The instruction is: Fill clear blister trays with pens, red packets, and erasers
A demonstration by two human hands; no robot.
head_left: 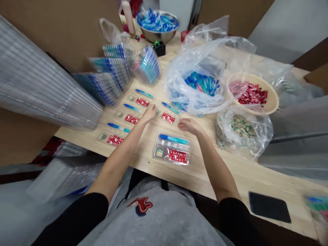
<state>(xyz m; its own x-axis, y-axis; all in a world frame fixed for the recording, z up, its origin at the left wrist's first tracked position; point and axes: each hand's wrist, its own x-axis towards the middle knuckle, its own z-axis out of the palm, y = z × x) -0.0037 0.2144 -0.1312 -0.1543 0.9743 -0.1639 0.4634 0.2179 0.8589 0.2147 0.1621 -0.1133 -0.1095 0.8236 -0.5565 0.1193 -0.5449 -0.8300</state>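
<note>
Grey sweatshirt (153,222) against the table (205,171) edge. Right hand (188,126) open, empty, just beyond clear tray (171,149) holding blue stick (174,139) and red packet (176,156). Left hand (149,113) open, empty, between loose red packets (168,118) (142,101) and blue sticks (132,108).

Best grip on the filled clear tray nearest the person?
Use the long edges of the clear plastic tray, coming from above with the right hand, the closer hand. The tray lies flat on the wooden table, so its raised rim gives the grip an edge to pinch, clear of the blue item and red packet inside.
</note>
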